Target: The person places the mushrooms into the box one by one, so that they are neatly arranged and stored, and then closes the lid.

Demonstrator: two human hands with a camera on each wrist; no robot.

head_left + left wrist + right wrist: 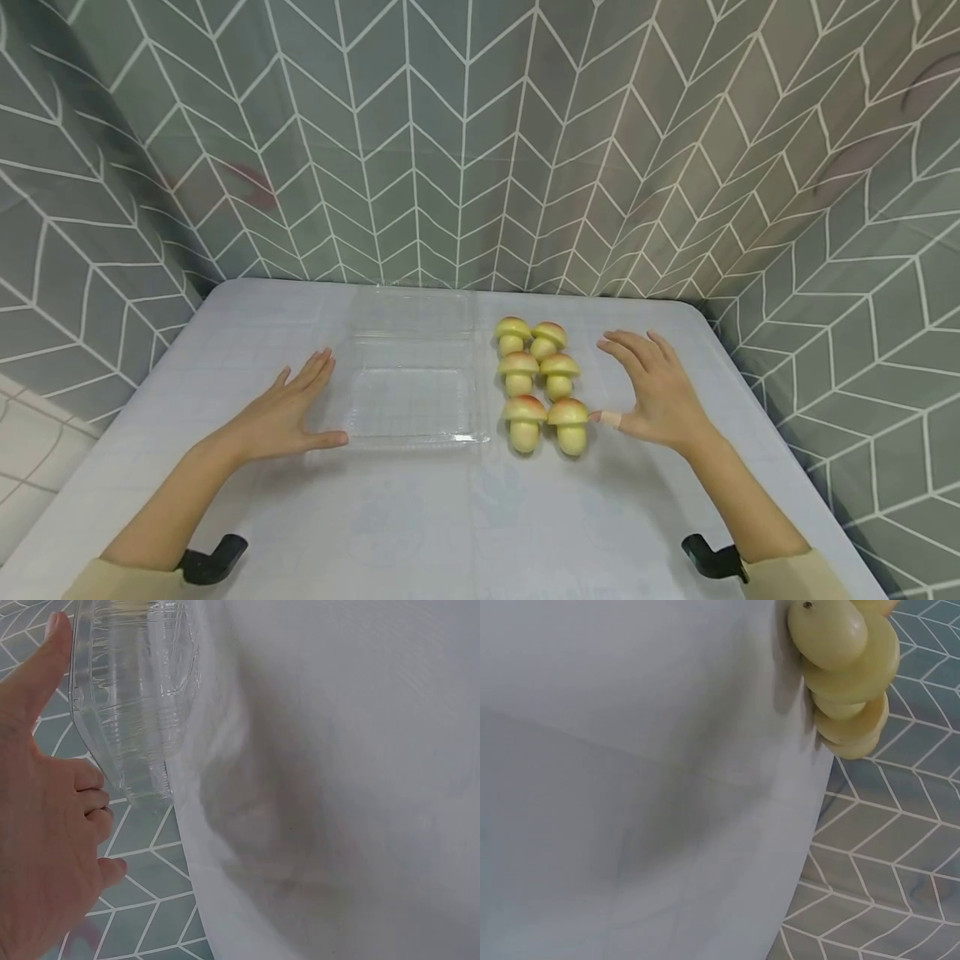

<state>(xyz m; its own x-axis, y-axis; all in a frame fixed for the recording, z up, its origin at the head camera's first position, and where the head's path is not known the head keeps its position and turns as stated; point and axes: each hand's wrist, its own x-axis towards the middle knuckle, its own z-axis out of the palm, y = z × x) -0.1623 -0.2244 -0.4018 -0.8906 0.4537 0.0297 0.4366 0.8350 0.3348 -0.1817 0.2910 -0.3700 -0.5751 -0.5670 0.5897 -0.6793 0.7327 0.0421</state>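
A clear plastic clamshell container lies opened out, its lid part spread toward the back. My left hand is just left of it, fingers straight and thumb pointing at its front left corner. The left wrist view shows the same hand beside the container; whether they touch I cannot tell. To the right, several toy mushrooms with yellow-red caps lie in two columns. My right hand holds nothing, fingers spread, thumb close to the front right mushroom. Mushrooms fill the right wrist view's upper right; no hand shows there.
A white cloth covers the table. Grey-green curtains with white chevron lines stand behind the table and along both sides. Black wrist mounts sit on both forearms.
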